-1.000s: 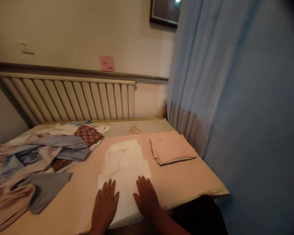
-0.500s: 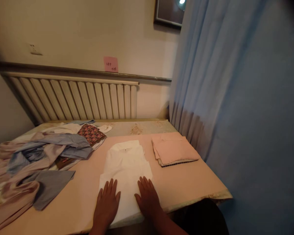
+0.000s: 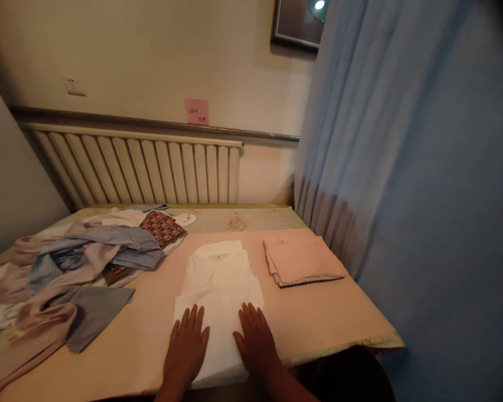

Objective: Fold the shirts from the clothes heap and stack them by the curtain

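Observation:
A white shirt (image 3: 220, 279) lies folded lengthwise into a long strip, with its collar end toward the wall. My left hand (image 3: 186, 346) rests flat on its near left part, fingers stretched out toward the collar. On the near right part lies my right hand (image 3: 256, 340), palm down with the fingers extended and the thumb apart. Neither hand grips the cloth. Beneath the shirt is a pink cloth (image 3: 314, 318) spread over the table. To the right of the shirt sits a stack of folded clothes (image 3: 304, 255), pink on top.
Loose clothes (image 3: 88, 251) in blue, pink and white are heaped on the left, with a red patterned cloth (image 3: 162, 228) among them. Behind the table are a radiator (image 3: 151, 167) and a wall. A blue curtain (image 3: 360, 139) hangs along the right edge.
The whole view has shifted slightly, so things sit a little further right. Both hands stay flat on the white shirt in nearly the same places.

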`<state>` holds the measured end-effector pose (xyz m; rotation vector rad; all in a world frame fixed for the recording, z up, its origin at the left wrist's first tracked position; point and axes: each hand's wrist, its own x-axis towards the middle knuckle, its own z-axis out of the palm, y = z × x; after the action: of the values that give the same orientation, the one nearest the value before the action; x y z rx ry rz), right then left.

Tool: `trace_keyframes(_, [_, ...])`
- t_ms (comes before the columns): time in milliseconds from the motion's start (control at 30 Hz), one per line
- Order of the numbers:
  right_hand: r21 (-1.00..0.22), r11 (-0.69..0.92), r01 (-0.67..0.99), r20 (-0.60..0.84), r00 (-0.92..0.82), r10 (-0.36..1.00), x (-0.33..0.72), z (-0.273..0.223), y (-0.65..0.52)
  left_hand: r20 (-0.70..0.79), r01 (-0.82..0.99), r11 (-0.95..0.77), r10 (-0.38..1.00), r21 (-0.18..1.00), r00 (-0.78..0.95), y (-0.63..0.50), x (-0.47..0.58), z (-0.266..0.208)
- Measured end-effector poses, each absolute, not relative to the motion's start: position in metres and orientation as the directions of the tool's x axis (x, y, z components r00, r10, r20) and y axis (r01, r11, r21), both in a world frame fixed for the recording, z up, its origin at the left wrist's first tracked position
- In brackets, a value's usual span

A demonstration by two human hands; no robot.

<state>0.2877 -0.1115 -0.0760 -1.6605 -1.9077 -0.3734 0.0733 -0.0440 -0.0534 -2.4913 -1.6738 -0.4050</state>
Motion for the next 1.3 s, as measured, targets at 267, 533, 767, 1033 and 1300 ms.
trace_keyframes(267, [-0.131, 0.187, 0.974, 0.586, -0.076, 0.807, 0.288, -0.075, -0.112, 0.291, 0.918, -0.391, 0.887, 0.059, 0.359, -0.046, 0.073, -0.053])
trace_keyframes(533, [-0.128, 0.185, 0.974, 0.589, -0.076, 0.805, 0.288, -0.078, -0.11, 0.279, 0.919, -0.387, 0.893, 0.075, 0.353, -0.047, 0.073, -0.052])
trace_keyframes(767, [-0.135, 0.181, 0.974, 0.565, -0.074, 0.822, 0.287, -0.077, -0.111, 0.297, 0.916, -0.397, 0.883, 0.057, 0.364, -0.047, 0.072, -0.055])
trace_keyframes(1033, [-0.138, 0.183, 0.973, 0.565, -0.075, 0.822, 0.288, -0.079, -0.111, 0.316, 0.912, -0.404, 0.876, 0.069, 0.364, -0.048, 0.072, -0.055])
trace_keyframes(1300, [-0.132, 0.184, 0.974, 0.59, -0.072, 0.804, 0.288, -0.082, -0.112, 0.353, 0.906, -0.419, 0.858, 0.062, 0.372, -0.044, 0.069, -0.063])
